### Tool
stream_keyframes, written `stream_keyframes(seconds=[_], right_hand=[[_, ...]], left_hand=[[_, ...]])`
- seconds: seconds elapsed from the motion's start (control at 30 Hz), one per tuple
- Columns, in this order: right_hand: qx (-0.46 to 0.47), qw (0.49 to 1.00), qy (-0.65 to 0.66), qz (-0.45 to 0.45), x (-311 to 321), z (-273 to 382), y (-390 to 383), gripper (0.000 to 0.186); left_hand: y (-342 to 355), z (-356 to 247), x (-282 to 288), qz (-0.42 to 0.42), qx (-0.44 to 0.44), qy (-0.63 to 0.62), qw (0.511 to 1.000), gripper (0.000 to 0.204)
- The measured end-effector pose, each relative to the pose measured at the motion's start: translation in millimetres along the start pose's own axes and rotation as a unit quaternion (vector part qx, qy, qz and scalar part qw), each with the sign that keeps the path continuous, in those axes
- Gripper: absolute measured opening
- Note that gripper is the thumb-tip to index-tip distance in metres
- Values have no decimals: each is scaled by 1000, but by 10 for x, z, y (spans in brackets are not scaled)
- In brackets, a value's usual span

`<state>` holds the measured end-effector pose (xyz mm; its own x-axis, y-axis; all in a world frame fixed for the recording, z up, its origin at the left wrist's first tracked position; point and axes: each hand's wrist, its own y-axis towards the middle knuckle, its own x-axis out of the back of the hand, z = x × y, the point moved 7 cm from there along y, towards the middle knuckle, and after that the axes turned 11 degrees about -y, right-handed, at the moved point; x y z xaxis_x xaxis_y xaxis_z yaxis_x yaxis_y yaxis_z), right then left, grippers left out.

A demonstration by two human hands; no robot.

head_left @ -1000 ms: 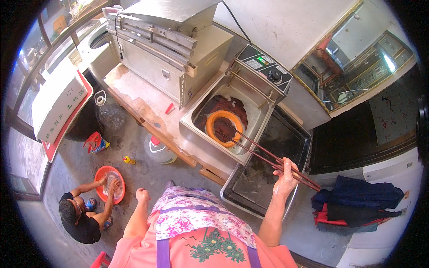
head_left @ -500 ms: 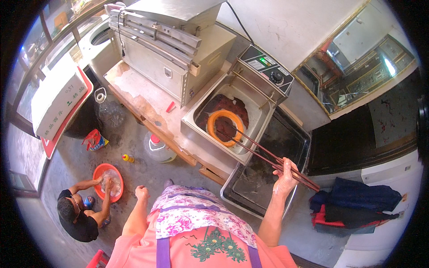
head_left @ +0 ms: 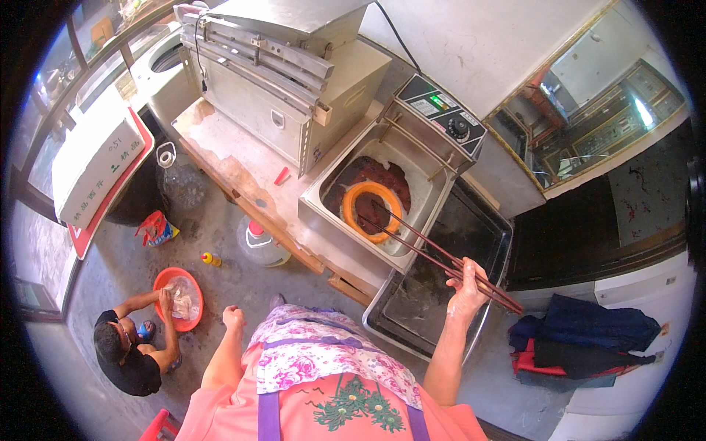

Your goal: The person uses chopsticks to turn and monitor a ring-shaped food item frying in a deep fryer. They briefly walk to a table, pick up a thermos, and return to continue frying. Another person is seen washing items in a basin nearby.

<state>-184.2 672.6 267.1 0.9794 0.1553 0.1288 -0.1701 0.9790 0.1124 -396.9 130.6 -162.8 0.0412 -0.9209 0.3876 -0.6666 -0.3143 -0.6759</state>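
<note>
My right hand (head_left: 468,288) is closed around a pair of long brown chopsticks (head_left: 434,253). Their tips reach inside a golden-brown ring of dough (head_left: 351,198) that floats in dark oil (head_left: 382,175). The oil lies in the metal basin of an electric fryer (head_left: 315,198), whose control box (head_left: 440,110) has a lit green display and a black knob. My left hand (head_left: 234,317) hangs at my side, fingers curled in, with nothing visible in it.
A black tray (head_left: 471,220) stands right of the fryer, and a big metal machine (head_left: 250,110) left of it on a worn table (head_left: 243,173). On the floor are a plastic jug (head_left: 261,250) and a small yellow bottle (head_left: 211,259). A crouching person (head_left: 121,349) works over an orange basin (head_left: 198,294).
The chopsticks have shifted very slightly inside the ring, which stays almost in place. The crouching person's hands have moved left within the orange basin. My left hand has not moved.
</note>
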Motion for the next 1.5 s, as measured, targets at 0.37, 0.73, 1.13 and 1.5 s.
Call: stream_keyframes(seconds=[0.37,0.73,1.13,1.5], right_hand=[[13,995,-102,17,-60,-80,87,24],[23,993,-77,82,-158,-199,252,32],[4,992,-98,79,-349,-138,193,31],[-30,996,-71,51,-430,-222,268,20]], left_hand=[[-250,-306,51,-21,-65,140,988,36],[-327,-54,124,-67,-70,80,992,35],[-312,57,194,-80,-86,62,991,36],[-40,298,120,-38,-18,0,999,38]])
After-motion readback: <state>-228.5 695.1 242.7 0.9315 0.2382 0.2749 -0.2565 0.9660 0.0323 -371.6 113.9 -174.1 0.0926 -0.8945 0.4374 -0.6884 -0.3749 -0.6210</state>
